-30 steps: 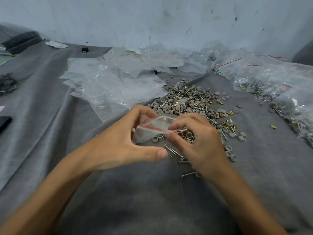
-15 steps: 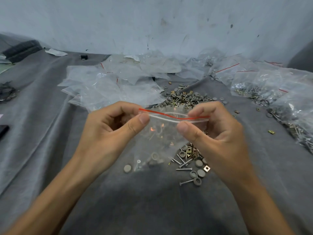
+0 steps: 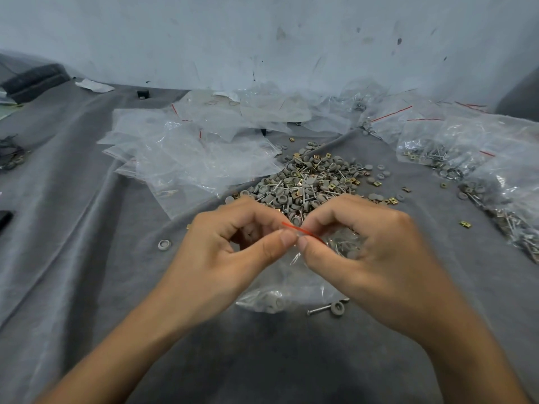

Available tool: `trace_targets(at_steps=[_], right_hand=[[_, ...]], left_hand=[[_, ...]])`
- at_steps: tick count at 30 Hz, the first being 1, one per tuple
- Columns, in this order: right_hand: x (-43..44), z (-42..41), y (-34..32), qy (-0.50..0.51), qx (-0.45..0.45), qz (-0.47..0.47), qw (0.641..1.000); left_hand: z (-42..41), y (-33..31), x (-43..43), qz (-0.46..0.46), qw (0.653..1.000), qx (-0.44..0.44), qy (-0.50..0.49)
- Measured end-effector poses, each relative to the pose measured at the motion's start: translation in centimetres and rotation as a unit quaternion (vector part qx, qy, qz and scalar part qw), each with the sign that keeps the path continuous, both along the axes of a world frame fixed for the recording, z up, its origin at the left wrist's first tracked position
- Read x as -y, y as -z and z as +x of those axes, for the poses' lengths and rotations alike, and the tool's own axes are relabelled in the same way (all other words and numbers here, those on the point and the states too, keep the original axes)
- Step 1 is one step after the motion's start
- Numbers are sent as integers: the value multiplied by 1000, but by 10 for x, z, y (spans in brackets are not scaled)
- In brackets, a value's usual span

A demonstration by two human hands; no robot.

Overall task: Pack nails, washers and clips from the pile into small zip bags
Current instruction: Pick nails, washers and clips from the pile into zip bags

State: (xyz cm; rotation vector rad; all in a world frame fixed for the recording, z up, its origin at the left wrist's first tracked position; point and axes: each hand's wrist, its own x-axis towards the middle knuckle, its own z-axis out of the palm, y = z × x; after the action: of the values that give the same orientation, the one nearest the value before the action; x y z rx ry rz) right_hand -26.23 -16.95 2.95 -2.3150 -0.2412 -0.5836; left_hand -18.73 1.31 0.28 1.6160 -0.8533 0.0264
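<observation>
Head: both hands (image 3: pixel 224 258) (image 3: pixel 376 258) on zip bag (image 3: pixel 280 298)

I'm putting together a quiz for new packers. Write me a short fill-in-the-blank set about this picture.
The left hand and right hand pinch the zip bag at its ____ seal strip.
A lone washer lies on the cloth to the ____ of the left hand.
The filled bags lie to the ____ of the pile.
Missing words: red; left; right.
</observation>
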Motion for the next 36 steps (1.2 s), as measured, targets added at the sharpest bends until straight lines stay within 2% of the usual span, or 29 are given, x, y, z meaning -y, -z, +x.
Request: trace_targets(at_steps=[11, 18, 29, 34, 36], right_hand=[[6, 1, 1, 3, -2, 23, 1000], [26, -5, -5, 50, 48, 46, 997], [44, -2, 0, 76, 40, 90, 992], [48, -2, -1, 95, 41, 86, 991], [42, 0, 3, 73, 42, 115, 990]], left_hand=[[3, 1, -3, -31, 999, 19, -3], [12, -5, -15, -65, 997, 13, -39], [16, -3, -11, -75, 993, -36, -78], [20, -2, -13, -64, 993, -6, -99], [23, 0, -13, -63, 991, 12, -119]])
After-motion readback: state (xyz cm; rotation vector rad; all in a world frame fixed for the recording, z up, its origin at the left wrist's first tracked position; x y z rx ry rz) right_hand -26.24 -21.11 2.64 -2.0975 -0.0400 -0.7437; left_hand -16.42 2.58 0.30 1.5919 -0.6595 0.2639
